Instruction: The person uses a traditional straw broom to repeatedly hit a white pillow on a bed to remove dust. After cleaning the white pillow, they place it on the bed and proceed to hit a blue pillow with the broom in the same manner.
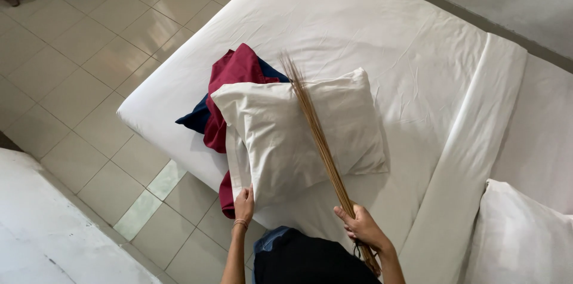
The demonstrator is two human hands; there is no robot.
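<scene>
Pillow (298, 134) lies at mattress (382, 39) near edge, just ahead of both hands. Stick broom (316, 134) crosses it, long axis running away from person. Left hand (243, 203) pinches pillow's near corner; right hand (361, 227) clamps broom handle.

light: soft daylight, even — shadows: faint | focus: sharp, slight edge distortion

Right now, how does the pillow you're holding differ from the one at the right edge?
The held pillow is gripped at its corner by the left hand, with the stick broom across it. The right-edge pillow lies untouched and partly out of frame. Both are white.
</scene>
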